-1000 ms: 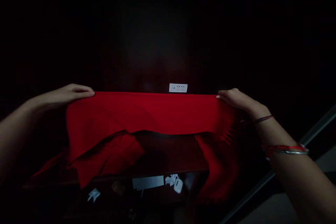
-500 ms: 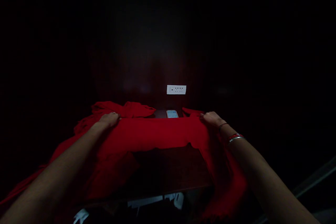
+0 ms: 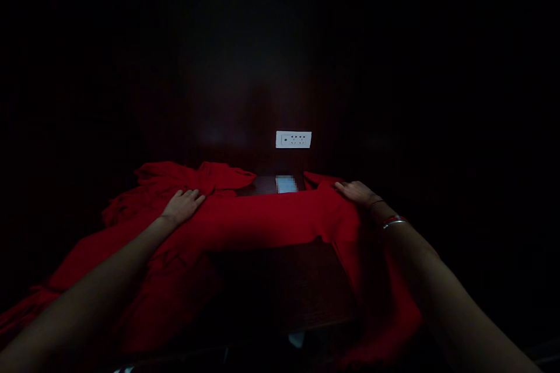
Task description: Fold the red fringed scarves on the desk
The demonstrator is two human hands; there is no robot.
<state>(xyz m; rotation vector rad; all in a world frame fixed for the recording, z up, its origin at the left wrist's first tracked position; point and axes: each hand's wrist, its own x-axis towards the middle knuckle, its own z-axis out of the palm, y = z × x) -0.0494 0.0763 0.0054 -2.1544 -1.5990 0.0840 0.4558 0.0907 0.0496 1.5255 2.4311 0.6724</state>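
A long red scarf point(image 3: 262, 218), with what looks like fringe at its left end, is stretched across a dark wooden surface point(image 3: 297, 280). Its right part hangs down over the front edge. My left hand point(image 3: 184, 205) lies open on the scarf's left part, fingers spread over the cloth. At the other side, my right hand point(image 3: 356, 191) is closed on the scarf's far edge, thumb and fingers pinching it. More bunched red cloth point(image 3: 192, 178) lies behind my left hand; whether it belongs to the same piece I cannot tell.
Just behind the scarf lies a phone point(image 3: 286, 184) with a lit, blurred screen. A white socket plate point(image 3: 293, 140) is fixed to the dark wall above it. Something pale point(image 3: 296, 339) shows below the front edge. Most of the surroundings are too dark to make out.
My left hand has loosened from the scarf's edge, its fingers now spread flat on the cloth. My right hand keeps its pinch. The view has shifted slightly.
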